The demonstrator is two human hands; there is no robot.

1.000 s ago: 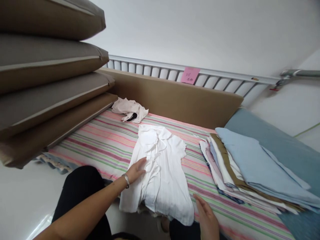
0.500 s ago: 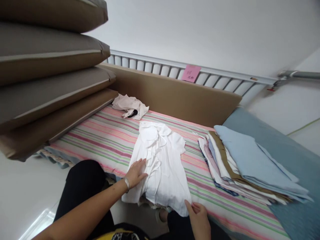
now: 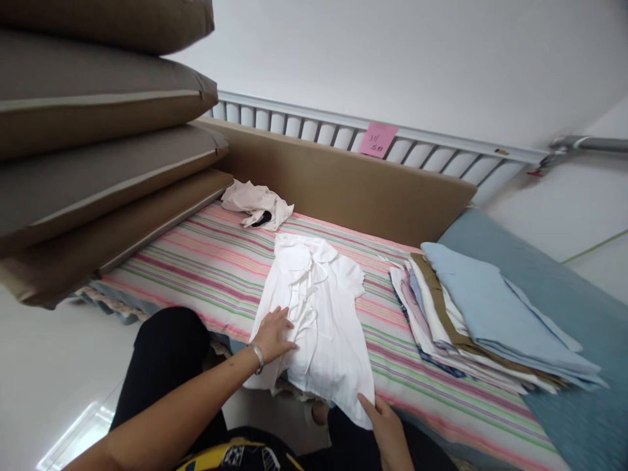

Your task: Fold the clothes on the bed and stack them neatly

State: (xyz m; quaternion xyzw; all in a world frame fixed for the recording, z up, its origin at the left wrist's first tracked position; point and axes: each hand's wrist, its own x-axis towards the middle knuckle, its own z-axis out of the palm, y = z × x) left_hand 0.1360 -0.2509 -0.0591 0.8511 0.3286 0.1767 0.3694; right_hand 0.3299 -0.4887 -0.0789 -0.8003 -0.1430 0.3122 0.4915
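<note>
A white short-sleeved blouse (image 3: 333,327) with a round collar and thin ties lies spread on the striped sheet, its hem hanging past the bed's near edge. My left hand (image 3: 273,335) rests on the blouse's front left of the ties, fingers stretched out and a bracelet on the wrist. At the hem's right corner, my right hand (image 3: 385,422) pinches the white cloth between thumb and fingers.
Folded clothes (image 3: 490,314) lie stacked at the right, light blue on top. A crumpled pale garment (image 3: 258,203) sits at the back left. Thick brown cushions (image 3: 108,150) tower at the left. A brown board (image 3: 343,183) leans along the rail below a pink note (image 3: 378,139).
My left hand has shifted slightly right and up over the blouse. My right hand still holds the hem corner, moved slightly left. The view has tilted a little.
</note>
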